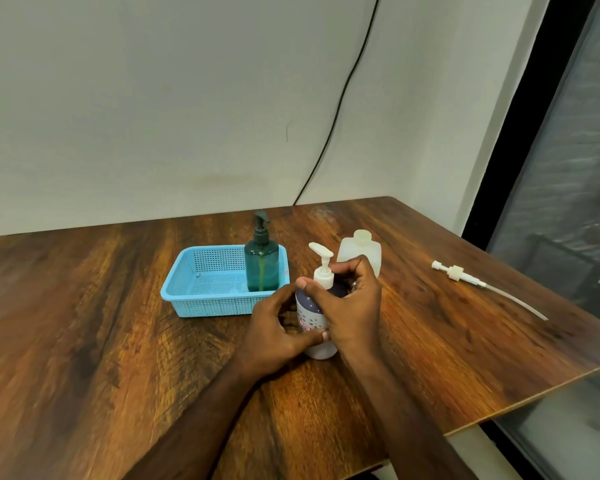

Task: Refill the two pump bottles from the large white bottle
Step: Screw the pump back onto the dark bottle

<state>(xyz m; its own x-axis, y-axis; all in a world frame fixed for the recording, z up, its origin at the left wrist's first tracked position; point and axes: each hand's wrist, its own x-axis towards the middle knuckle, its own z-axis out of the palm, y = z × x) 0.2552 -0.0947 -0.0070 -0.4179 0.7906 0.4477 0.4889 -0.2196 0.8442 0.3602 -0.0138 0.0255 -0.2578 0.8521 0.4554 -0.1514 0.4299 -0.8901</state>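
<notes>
The purple pump bottle (315,318) stands mid-worktop (84,323), at about 5 o'clock from the blue basket (187,296). The left hand (278,329) wraps its body; the right hand (352,299) curls round the white pump collar (323,276), probably twisting it. Brace the base firmly and turn only the collar; the large white bottle (360,252) waits uncapped at 1 o'clock.

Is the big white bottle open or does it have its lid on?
Open. The large white bottle shows a bare neck, and a loose pump lies apart on the table.
</notes>
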